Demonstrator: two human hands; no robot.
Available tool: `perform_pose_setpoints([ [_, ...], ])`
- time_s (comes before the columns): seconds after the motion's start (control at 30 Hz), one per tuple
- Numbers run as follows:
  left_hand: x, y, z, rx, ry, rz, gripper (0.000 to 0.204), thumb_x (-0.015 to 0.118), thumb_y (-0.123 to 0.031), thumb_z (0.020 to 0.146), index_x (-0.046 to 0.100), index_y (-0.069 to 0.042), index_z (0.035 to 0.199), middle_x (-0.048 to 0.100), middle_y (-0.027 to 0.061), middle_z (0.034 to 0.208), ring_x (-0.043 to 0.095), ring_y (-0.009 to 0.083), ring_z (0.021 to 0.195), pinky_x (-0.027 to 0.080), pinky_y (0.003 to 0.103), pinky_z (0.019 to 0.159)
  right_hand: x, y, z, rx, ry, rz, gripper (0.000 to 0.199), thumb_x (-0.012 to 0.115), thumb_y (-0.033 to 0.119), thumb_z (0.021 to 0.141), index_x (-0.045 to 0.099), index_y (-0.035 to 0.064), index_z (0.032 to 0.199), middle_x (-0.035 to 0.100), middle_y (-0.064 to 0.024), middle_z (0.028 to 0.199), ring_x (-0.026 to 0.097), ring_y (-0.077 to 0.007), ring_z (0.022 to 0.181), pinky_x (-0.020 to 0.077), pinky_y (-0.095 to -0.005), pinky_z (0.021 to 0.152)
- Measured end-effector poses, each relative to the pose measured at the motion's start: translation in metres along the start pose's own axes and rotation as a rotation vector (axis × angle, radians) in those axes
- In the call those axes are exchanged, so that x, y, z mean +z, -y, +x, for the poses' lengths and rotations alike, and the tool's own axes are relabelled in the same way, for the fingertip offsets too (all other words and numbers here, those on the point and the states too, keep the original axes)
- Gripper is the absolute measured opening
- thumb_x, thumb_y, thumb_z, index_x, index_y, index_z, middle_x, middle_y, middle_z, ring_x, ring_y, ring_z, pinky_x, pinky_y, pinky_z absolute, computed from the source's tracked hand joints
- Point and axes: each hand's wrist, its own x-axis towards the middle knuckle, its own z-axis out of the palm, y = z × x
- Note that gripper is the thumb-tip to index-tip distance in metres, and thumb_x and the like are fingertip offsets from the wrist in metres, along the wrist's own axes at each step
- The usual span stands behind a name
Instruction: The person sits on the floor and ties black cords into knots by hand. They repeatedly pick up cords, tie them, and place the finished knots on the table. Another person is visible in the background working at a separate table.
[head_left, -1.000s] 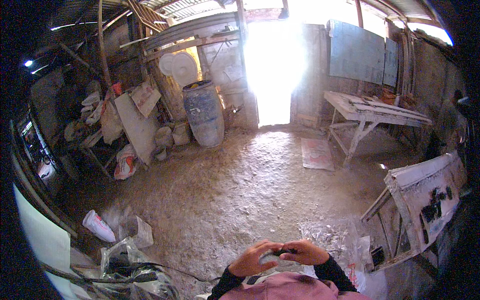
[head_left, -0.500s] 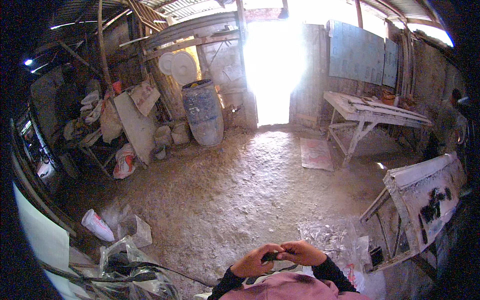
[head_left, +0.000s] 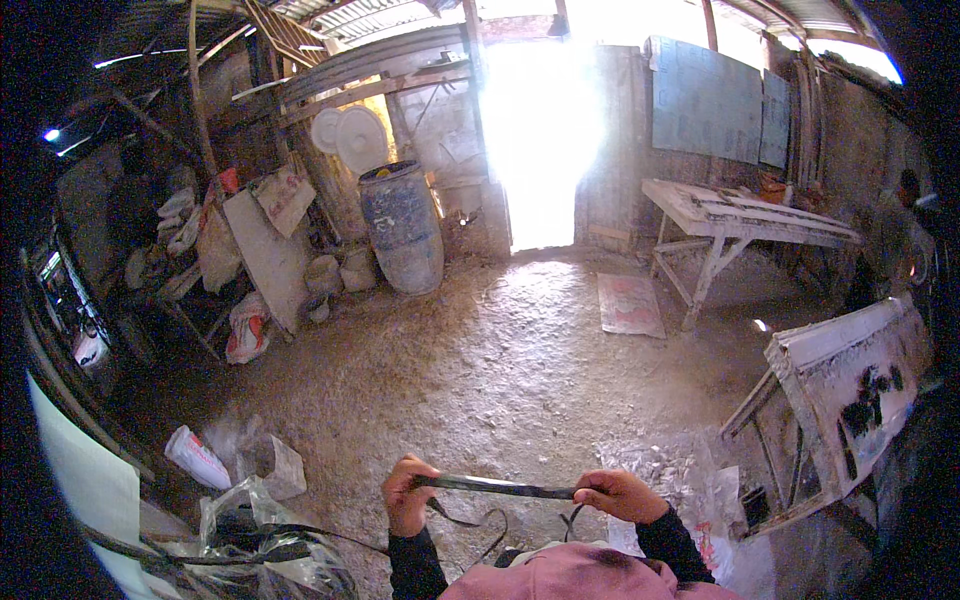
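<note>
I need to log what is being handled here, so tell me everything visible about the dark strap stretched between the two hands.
The dark strap is a thin, flat, black band, rubber or leather by its look. It is pulled taut and nearly level, low in the view above the dirt floor. The left hand grips one end in a closed fist, the right hand pinches the other. Loose lengths hang below in slack loops toward the person's lap. Its surface detail is too small to tell.
</note>
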Motion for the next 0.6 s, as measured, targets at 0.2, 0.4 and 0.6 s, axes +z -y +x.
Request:
perform_pose_setpoints([
  [0.2,-0.017,-0.003,0.006,0.004,-0.192,0.002,0.022,0.053,-0.016,0.06,0.056,-0.001,0.075,0.046,0.0029,0.068,0.044,0.0096,0.058,0.036,0.021,0.049,-0.008,0.006,-0.006,0.042,-0.058,0.012,0.025,0.056,0.027,0.084,0.057,0.0022,0.085,0.051,-0.0062,0.063,0.044,-0.0088,0.06,0.0405,-0.0263,0.056],
  [0.4,-0.01,0.002,0.015,0.13,0.164,0.263,0.042,0.054,-0.033,0.066,0.056,-0.004,0.096,0.053,0.0086,0.096,0.048,0.0205,0.097,0.028,0.035,0.091,-0.007,0.004,-0.005,0.019,-0.085,-0.023,0.024,0.056,0.028,0.084,0.058,0.0037,0.083,0.049,-0.005,0.061,0.044,-0.0097,0.058,0.0389,-0.0265,0.053],
  [0.6,0.05,0.003,-0.005,0.037,0.742,0.427,0.063,0.064,-0.018,0.067,0.039,-0.011,0.124,0.052,0.0067,0.108,0.044,0.0214,0.109,0.017,0.043,0.1,0.011,0.01,0.007,-0.056,0.014,-0.049,0.025,0.056,0.029,0.084,0.057,0.0044,0.084,0.053,-0.0071,0.063,0.048,-0.0128,0.058,0.0411,-0.0286,0.054],
])
